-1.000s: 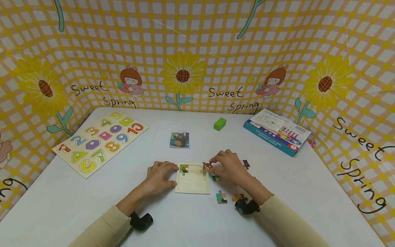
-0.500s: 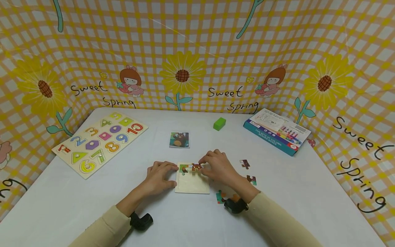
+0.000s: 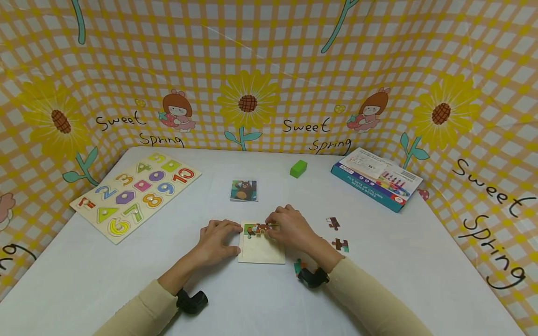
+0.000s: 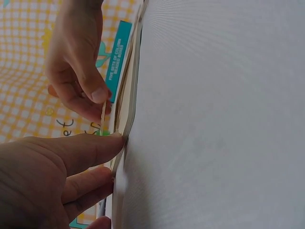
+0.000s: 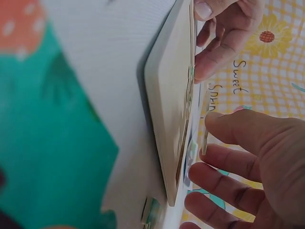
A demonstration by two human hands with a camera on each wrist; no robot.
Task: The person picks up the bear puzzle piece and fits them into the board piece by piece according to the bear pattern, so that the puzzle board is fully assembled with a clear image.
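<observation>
A shallow square wooden puzzle tray lies at the middle of the table. In its upper left corner sits a green and brown jigsaw piece. My left hand rests at the tray's left side, thumb and fingertips touching that edge with the fingers fairly straight. Over the tray's upper part, my right hand pinches a brown bear-face jigsaw piece between thumb and forefinger, beside the corner piece. In the right wrist view this held piece appears edge-on, slightly tilted. Whether it touches the tray, I cannot tell.
Loose jigsaw pieces lie to the right: a brown one, a brown-green one and a teal one, partly hidden by the wrist camera. Behind are a bear picture card, green block, number board and box.
My right hand has moved left, carrying the bear-face piece from the tray's upper right corner to beside the corner piece. The left hand stays at the tray's edge.
</observation>
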